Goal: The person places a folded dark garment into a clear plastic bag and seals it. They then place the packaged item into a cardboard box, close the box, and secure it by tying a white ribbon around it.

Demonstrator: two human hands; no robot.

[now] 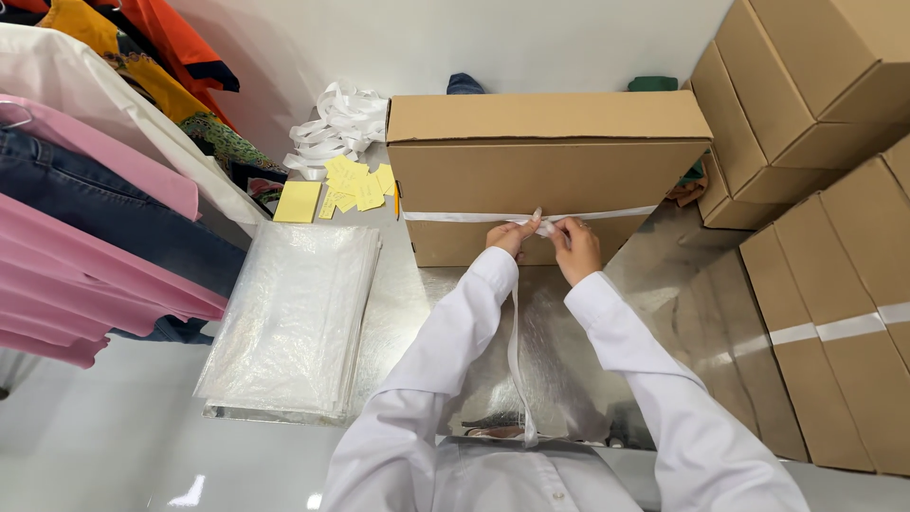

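Note:
A flat brown cardboard box (pixel 545 156) lies on a shiny metal table (pixel 398 294). A white ribbon (pixel 607 214) runs across its front face. At the middle of that face my left hand (pixel 510 234) and my right hand (pixel 574 245) meet, each pinching the ribbon where its ends cross. One loose ribbon tail (pixel 517 360) hangs down between my white sleeves toward my body.
A stack of clear plastic bags (pixel 294 318) lies left of the box. Yellow paper slips (pixel 353 183) and a heap of white ribbon (pixel 339 123) sit behind it. Clothes (pixel 85 209) hang at the left. Several brown cartons (pixel 825 218) are piled at the right.

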